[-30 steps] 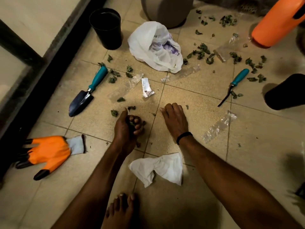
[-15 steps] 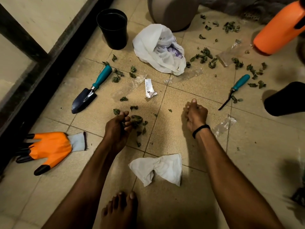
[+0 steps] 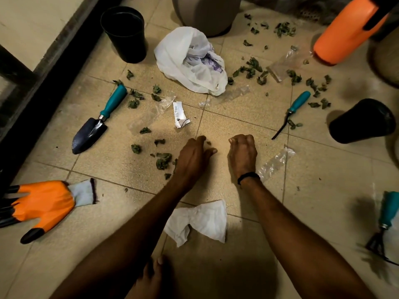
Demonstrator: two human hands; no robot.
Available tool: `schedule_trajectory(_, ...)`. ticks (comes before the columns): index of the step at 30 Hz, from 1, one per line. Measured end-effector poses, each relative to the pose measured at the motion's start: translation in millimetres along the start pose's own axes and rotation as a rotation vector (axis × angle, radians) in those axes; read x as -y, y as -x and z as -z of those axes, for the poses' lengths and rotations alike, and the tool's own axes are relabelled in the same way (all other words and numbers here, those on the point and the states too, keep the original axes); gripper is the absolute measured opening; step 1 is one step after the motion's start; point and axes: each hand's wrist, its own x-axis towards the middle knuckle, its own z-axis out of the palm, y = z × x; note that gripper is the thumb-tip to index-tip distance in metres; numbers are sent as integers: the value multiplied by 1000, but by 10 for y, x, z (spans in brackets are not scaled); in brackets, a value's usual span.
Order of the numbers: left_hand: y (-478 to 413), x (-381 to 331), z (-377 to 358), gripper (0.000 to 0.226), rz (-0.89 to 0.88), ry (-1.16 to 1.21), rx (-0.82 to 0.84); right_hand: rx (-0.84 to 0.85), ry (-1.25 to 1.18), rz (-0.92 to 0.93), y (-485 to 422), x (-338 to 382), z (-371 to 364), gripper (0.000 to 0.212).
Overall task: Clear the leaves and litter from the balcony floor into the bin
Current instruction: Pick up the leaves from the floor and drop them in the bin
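Change: left hand (image 3: 194, 156) has shifted rightward off the near leaf pile (image 3: 164, 161), closing toward the right hand (image 3: 243, 152).
Left grip: apart; thumb and forefinger spread around a leaf crumb (image 3: 208, 143) on the floor (image 3: 216, 126); nothing held.
Right grip: together, fingers curled into a fist; whether leaves lie inside is hidden.
Leaves: near leaf pile just left of the left hand; far leaves (image 3: 250, 70) scattered beyond the white bag (image 3: 190, 61).
Litter: clear wrapper (image 3: 276, 162) just beside the right wrist; tissue (image 3: 200, 221) between the forearms.
Bin: not identifiable with certainty; a black pot (image 3: 124, 33) stands upright at far left, well apart.
Handling, leaves: judged light, curled and brittle; sweep together and scoop from beneath rather than pinch singly.
Handling, wrapper: judged thin, slippery, lying flat; take it at the crumpled raised end.
Handling, tissue: judged soft; pinch the upstanding fold.
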Motion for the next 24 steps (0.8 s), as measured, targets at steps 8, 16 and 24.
schedule_trajectory(8, -222, 2, -253, 13, -122, -156, -56, 15, -453, -409, -71, 93, 69, 11)
schedule_trajectory(16, 57, -61, 144, 5, 87, 159, -221, 237, -779, -429, 66, 492, -159, 13)
schedule_trajectory(24, 386, 714, 781, 23, 429, 103, -476, 215, -273, 227, 374, 1134, -576, 27)
